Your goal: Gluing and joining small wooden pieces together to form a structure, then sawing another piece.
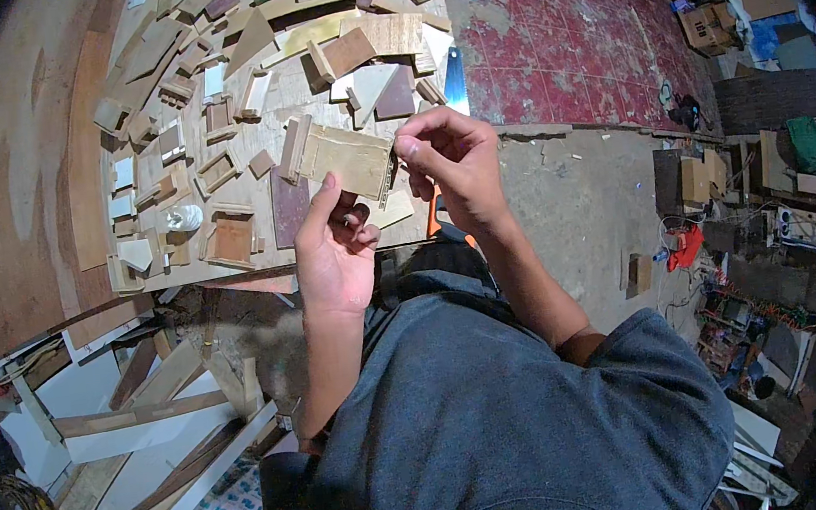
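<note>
Left hand (pixel 335 253) raised, thumb and fingers curled under the lower edge of a small tan wood block (pixel 349 161), pinching it. Right hand (pixel 453 164) pinches the block's right edge, at a thin dark strip. Block held above the near edge of the workbench (pixel 229 271), crowded with wood offcuts (pixel 212 126). Red tiled floor (pixel 563 26) open to the right.

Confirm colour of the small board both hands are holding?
Pale yellowish-tan wood board, held by left hand and right hand; head view.
</note>
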`<state>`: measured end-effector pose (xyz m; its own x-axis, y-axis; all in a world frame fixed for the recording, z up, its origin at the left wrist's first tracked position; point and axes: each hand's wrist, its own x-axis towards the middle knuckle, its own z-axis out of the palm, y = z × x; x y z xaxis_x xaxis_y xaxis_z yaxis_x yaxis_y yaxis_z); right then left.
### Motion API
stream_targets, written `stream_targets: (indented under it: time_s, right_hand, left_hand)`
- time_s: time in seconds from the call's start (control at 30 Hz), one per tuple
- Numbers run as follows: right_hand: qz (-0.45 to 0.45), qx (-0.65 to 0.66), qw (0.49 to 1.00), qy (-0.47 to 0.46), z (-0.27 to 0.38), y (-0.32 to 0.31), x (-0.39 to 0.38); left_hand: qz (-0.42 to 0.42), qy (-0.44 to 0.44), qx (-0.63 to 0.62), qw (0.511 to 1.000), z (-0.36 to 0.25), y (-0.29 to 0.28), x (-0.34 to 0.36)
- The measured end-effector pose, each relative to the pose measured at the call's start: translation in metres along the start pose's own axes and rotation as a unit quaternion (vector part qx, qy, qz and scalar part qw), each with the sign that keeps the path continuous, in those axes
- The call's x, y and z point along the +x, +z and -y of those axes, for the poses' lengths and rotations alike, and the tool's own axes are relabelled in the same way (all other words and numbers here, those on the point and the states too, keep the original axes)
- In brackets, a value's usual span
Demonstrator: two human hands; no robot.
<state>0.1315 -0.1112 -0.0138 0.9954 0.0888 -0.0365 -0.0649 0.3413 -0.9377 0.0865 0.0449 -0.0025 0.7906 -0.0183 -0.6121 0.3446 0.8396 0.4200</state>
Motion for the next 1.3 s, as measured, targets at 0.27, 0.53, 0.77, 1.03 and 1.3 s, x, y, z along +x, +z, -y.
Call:
stream_targets:
  time_s: [0.27, 0.53, 0.77, 1.03, 1.3]
  right_hand:
    - [-0.033, -0.019, 0.998, -0.049, 0.0, 0.006, -0.004]
    - [-0.036, -0.149, 0.978, -0.14, -0.008, 0.006, -0.006]
    - [-0.047, -0.107, 0.985, -0.123, -0.01, 0.013, -0.007]
    - [0.033, 0.03, 0.999, 0.026, -0.009, -0.003, 0.003]
    - [0.043, -0.024, 0.998, -0.033, -0.001, -0.005, 0.005]
  left_hand:
    - [0.007, -0.012, -0.019, 1.0, 0.003, -0.008, 0.0]
    - [-0.03, 0.004, -0.02, 0.999, 0.003, -0.001, -0.004]
    - [-0.038, 0.011, -0.033, 0.999, 0.004, -0.003, -0.004]
    - [-0.034, 0.0, -0.024, 0.999, 0.004, -0.005, -0.003]
    - [-0.026, -0.015, -0.03, 0.999, 0.004, -0.003, 0.0]
